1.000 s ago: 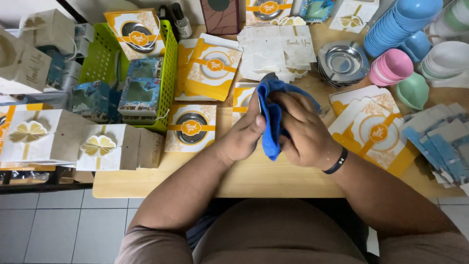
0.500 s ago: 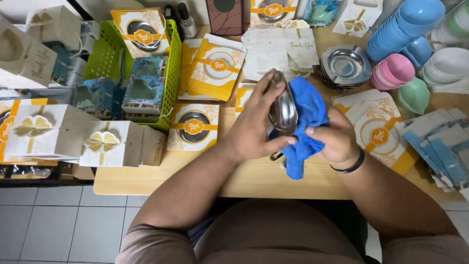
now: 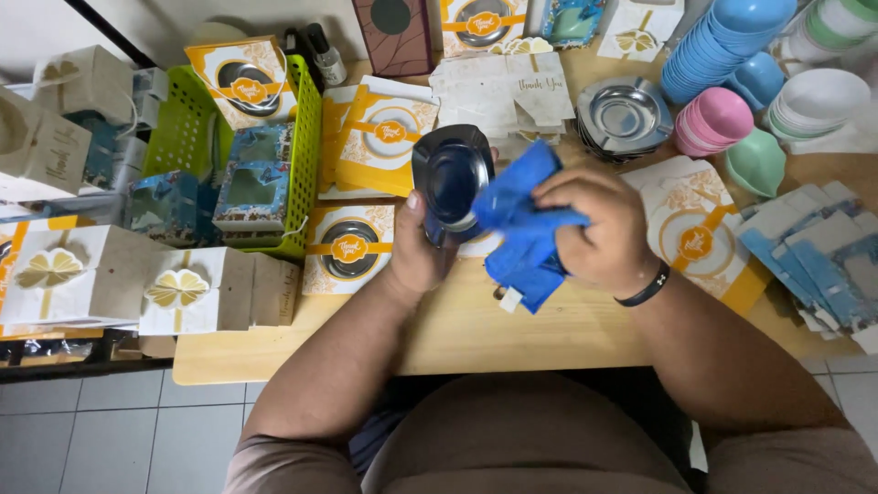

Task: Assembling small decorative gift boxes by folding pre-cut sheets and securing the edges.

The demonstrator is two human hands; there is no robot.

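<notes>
My left hand [image 3: 416, 261] holds a small shiny square metal dish [image 3: 451, 178] upright above the wooden table [image 3: 476, 329], its hollow side facing me. My right hand [image 3: 594, 224] grips a bunched blue cloth [image 3: 521, 224] and presses it against the dish's right edge. A dark band sits on my right wrist. Part of the dish's right rim is hidden by the cloth.
A stack of like metal dishes [image 3: 624, 117] lies behind my hands. Orange-and-white gift boxes [image 3: 384, 137] lie around, a green basket [image 3: 306, 155] with boxes stands left, stacked blue bowls [image 3: 722, 46], pink bowls [image 3: 715, 119] and white bowls [image 3: 819, 96] stand back right.
The dish, first wrapped in the cloth, came out and turned its hollow face toward me. My right hand moved the cloth to the dish's right side.
</notes>
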